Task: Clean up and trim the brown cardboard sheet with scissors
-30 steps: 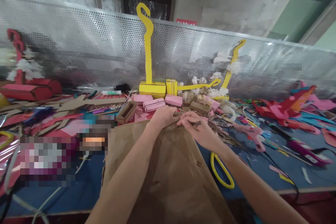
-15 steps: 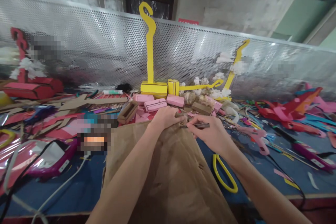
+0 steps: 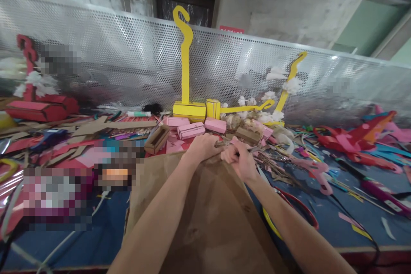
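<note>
A large sheet of brown cardboard (image 3: pixel 205 222) reaches from the lower edge of the view up to both hands. My left hand (image 3: pixel 204 146) is closed on its far edge, at a torn strip. Right beside it, my right hand (image 3: pixel 237 156) is closed with the fingers curled at the same edge; what it holds is hidden. Scissors with red handles (image 3: pixel 310 214) lie partly under my right forearm, near a yellow loop (image 3: pixel 269 222).
Pink boxes (image 3: pixel 191 130) and yellow hooked pieces (image 3: pixel 185 72) stand beyond the hands before a perforated metal screen (image 3: pixel 128 60). Scraps cover the blue table (image 3: pixel 346 222); a pink glue gun (image 3: pixel 316 171) lies right. Red boxes (image 3: pixel 35 110) sit far left.
My right hand has moved slightly left, closer to my left hand, and its fingers have curled in. The slim dark tool it held no longer shows. Red-handled scissors now show by my right forearm.
</note>
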A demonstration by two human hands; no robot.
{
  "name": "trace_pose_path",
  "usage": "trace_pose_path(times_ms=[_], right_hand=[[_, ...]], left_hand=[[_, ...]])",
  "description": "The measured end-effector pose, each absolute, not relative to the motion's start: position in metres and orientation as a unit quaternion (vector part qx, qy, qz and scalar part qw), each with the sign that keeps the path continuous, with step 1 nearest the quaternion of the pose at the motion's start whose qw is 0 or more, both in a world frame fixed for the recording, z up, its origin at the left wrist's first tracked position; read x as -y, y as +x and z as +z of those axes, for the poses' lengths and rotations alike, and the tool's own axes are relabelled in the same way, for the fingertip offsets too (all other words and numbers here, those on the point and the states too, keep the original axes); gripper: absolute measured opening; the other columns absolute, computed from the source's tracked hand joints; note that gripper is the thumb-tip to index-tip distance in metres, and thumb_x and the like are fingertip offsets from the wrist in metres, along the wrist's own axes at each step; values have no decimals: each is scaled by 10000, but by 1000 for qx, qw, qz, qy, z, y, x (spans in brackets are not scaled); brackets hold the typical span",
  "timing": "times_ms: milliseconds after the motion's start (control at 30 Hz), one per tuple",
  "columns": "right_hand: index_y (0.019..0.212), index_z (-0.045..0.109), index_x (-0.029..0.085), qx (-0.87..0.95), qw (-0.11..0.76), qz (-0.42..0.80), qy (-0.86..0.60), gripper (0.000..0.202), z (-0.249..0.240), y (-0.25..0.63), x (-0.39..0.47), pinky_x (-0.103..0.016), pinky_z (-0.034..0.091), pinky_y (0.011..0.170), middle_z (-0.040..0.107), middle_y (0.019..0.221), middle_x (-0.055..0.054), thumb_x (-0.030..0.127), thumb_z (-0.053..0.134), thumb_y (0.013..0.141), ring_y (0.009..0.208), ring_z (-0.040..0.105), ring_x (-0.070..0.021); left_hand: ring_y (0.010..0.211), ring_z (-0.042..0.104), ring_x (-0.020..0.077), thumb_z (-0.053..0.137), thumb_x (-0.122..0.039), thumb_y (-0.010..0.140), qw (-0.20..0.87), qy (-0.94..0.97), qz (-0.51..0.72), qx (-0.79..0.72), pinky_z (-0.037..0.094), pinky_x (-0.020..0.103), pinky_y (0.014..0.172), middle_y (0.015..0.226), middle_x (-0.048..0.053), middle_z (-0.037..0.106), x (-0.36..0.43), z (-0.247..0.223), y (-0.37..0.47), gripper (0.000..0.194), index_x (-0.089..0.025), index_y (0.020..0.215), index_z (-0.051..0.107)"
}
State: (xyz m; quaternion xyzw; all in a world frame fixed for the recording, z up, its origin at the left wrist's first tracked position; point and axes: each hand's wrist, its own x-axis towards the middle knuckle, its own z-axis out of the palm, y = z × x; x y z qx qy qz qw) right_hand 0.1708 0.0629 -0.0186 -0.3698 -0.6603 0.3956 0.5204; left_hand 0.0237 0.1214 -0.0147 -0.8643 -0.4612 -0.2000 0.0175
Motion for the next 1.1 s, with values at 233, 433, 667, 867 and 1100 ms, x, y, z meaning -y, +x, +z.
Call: trace_pose_path(times_ms=[233, 433, 667, 867, 1100], right_hand=[[500, 365, 250, 669, 525, 389, -354, 701, -12, 167, -65, -326, 368, 574, 371, 489, 29, 802, 366, 932, 490, 389, -142], [457, 324, 261, 674, 495, 413, -362, 756, -7, 176, -62, -337, 378, 574, 323, 441, 30, 859, 245, 913, 452, 362, -143], [437, 229, 254, 587, 558, 498, -310, 712, -9, 160, -73, -308, 260, 475, 166, 401, 93, 695, 551, 894, 366, 171, -76], [441, 253, 252, 560, 601, 473, -319, 588, -13, 156, -71, -298, 271, 452, 198, 386, 102, 490, 589, 861, 346, 175, -63], [469, 251, 261, 542, 638, 425, -345, 531, -17, 159, -60, -294, 271, 431, 216, 395, 95, 423, 560, 869, 360, 216, -79]], left_hand=[[912, 731, 265, 519, -358, 957, 13, -871, -195, 451, 529, 334, 792, 979, 106, 788, -124, -13, 23, 269, -229, 923, 752], [940, 727, 290, 526, -450, 951, 9, -868, -199, 456, 531, 353, 801, 981, 134, 779, -122, -11, 23, 324, -216, 915, 747], [946, 726, 281, 556, -376, 931, 8, -865, -185, 466, 533, 345, 808, 984, 125, 774, -122, -14, 23, 241, -221, 933, 740], [924, 726, 263, 563, -372, 923, 5, -866, -180, 466, 524, 321, 789, 967, 102, 772, -123, -15, 24, 222, -237, 931, 738], [961, 713, 277, 551, -491, 939, 9, -863, -195, 465, 512, 327, 796, 977, 114, 761, -121, -20, 27, 320, -232, 934, 738]])
